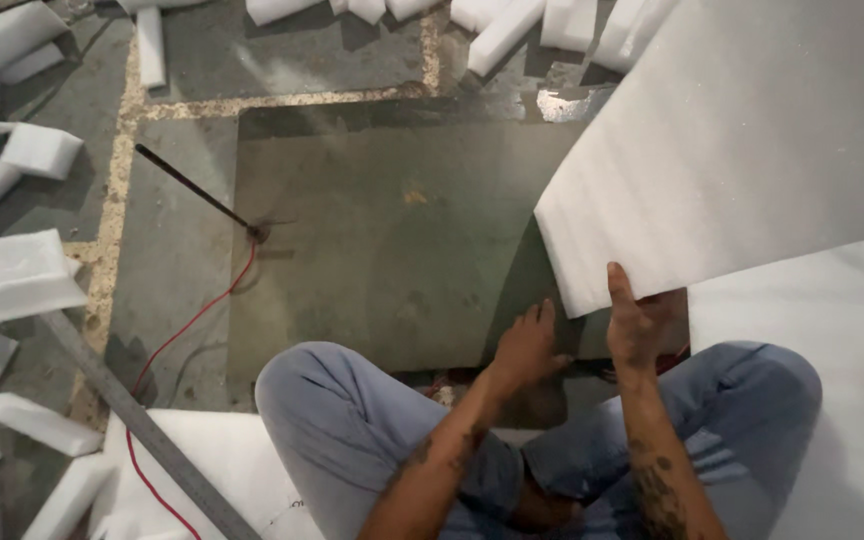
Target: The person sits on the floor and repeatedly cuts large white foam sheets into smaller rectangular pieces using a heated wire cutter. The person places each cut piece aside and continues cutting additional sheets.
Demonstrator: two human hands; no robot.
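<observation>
Left hand (527, 350) open, right hand (635, 322) pinching.

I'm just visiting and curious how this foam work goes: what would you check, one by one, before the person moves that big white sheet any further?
1. Right hand grips the big foam sheet at its lower edge: ok.
2. Left hand on the sheet: not ok, it sits beside the corner, over the dark board, not gripping.
3. Board surface bare where the sheet would land: ok.
4. Thin rod with red wire kept off the board: ok, it lies at the left edge.
5. Metal ruler within reach: ok, by the left knee.
6. Sheet's far edge free of foam strips: cannot tell, out of frame.
</observation>
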